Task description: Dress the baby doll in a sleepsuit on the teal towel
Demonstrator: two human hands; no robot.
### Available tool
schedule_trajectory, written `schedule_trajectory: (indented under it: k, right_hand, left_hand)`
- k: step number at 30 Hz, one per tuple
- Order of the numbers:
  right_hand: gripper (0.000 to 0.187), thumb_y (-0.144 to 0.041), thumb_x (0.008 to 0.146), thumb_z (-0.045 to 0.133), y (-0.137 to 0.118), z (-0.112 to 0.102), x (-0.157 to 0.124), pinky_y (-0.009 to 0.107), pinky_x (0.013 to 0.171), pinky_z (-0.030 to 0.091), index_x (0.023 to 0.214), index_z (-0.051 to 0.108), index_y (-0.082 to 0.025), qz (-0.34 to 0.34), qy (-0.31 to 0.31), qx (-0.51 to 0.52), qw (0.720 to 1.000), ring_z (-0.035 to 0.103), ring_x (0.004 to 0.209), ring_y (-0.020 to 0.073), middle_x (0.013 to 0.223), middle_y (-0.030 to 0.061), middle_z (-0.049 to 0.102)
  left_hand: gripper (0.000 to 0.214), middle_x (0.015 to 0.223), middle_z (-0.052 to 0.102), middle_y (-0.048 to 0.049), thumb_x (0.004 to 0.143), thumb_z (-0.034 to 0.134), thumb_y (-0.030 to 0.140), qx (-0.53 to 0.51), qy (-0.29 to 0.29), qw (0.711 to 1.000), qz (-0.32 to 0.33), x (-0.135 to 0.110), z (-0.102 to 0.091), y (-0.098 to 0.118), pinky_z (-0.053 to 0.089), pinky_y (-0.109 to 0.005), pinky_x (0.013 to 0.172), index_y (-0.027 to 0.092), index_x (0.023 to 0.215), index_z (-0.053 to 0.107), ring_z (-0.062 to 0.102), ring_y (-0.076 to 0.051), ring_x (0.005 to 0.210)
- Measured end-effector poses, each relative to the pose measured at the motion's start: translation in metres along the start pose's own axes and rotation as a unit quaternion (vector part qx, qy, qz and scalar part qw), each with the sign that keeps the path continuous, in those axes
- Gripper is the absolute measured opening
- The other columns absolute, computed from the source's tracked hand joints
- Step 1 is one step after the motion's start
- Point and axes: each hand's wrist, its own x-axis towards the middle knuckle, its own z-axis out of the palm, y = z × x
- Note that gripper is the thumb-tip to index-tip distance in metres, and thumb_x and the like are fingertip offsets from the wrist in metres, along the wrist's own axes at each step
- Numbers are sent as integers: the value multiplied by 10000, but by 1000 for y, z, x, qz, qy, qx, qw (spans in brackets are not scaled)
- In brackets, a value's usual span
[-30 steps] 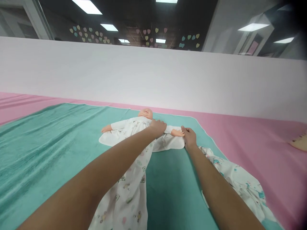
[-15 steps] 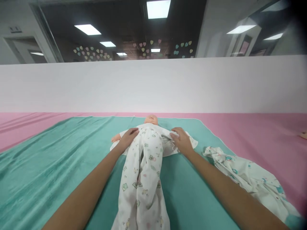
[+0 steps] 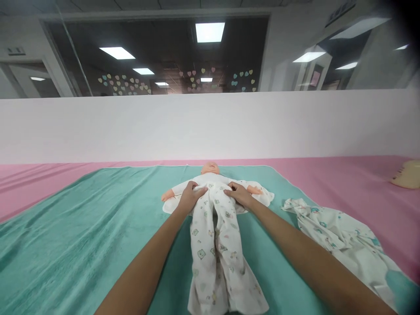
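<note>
A baby doll [image 3: 210, 168] lies on its back on a teal blanket [image 3: 82, 227], head away from me, arms out to the sides. It wears a white printed sleepsuit [image 3: 216, 245] whose legs stretch toward me. My left hand [image 3: 189, 197] rests on the doll's chest at the left, fingers curled and pinching the suit's fabric. My right hand [image 3: 239, 194] sits on the chest at the right, fingers likewise closed on the fabric. Both hands nearly meet at the suit's front.
A second printed cloth [image 3: 337, 238] lies crumpled on the blanket's right edge. Pink sheeting [image 3: 344, 175] covers the surface beyond, with a cream object [image 3: 407, 175] at far right. A white partition [image 3: 210, 124] stands behind the doll.
Both hands moved inward from the doll's arm and sides to the middle of its chest. The doll's right arm, covered half a second ago, now lies bare. The view shifted and levelled.
</note>
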Motion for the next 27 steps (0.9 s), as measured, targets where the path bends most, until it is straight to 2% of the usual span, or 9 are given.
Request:
schedule_trajectory:
  k: [4,8,11,14,17,19,21,24,27]
  right_hand:
    - [395,-531,657,619,-1,5,-3,217,550,303,664,416,-192,23,68,37,997,354,589,100,619,-63,370]
    - [390,-550,692,579,-3,8,-13,230,571,305,636,442,-189,9,99,-21,995,361,609,111,618,-52,382]
    - [373,-547,737,535,-7,4,-19,234,592,312,670,460,-188,2,48,-22,999,367,619,113,635,-50,391]
    - [358,-532,716,572,-11,-7,-28,237,615,332,790,495,-189,0,-64,-19,998,393,654,118,706,-42,432]
    - [383,-499,644,653,-20,-17,-41,248,633,343,809,497,-190,-3,-122,-72,990,414,688,131,754,-30,457]
    - [354,-493,641,649,-29,-17,-52,265,660,353,740,493,-191,-15,-105,-113,988,435,723,152,766,-18,475]
    - [313,-476,668,616,-38,-12,-63,281,691,356,662,485,-191,-31,-55,-144,987,455,754,171,757,-8,497]
    - [245,-403,714,550,-45,1,-73,266,657,347,609,473,-195,-25,21,-132,991,454,704,163,663,-21,489]
    - [206,-373,728,513,-46,9,-77,247,602,336,634,472,-195,17,44,-64,997,437,656,144,633,-34,476]
  left_hand:
    - [443,840,620,-39,751,462,604,32,-21,999,14,-11,-5,9,434,-334,755,185,843,570,559,-236,844]
    - [653,1119,573,-84,631,620,584,-1,-151,988,-37,-26,-33,2,458,-302,753,205,1152,511,543,-263,999]
    - [886,1202,520,-86,551,709,518,-10,-231,971,-54,-38,-50,-8,461,-294,785,243,1317,360,527,-255,1054]
    - [829,1172,527,-83,534,724,488,30,-196,980,-21,-45,-49,-9,442,-321,829,223,1262,426,522,-258,1041]
    - [498,1055,579,-54,578,701,442,68,-132,988,40,-52,-38,-1,424,-323,836,207,1000,580,537,-242,964]
    - [255,894,612,-25,638,650,399,85,-111,988,58,-58,-33,5,429,-315,785,207,797,597,552,-220,858]
    - [155,767,609,-10,685,591,356,86,-92,991,50,-64,-31,10,432,-306,730,203,695,578,550,-207,780]
    - [172,756,617,-8,714,540,348,37,-61,997,3,-71,-31,15,434,-293,687,193,767,593,551,-210,786]
    - [291,811,612,-9,741,517,443,-14,-71,996,-51,-77,-33,20,430,-271,635,183,858,573,552,-201,784]
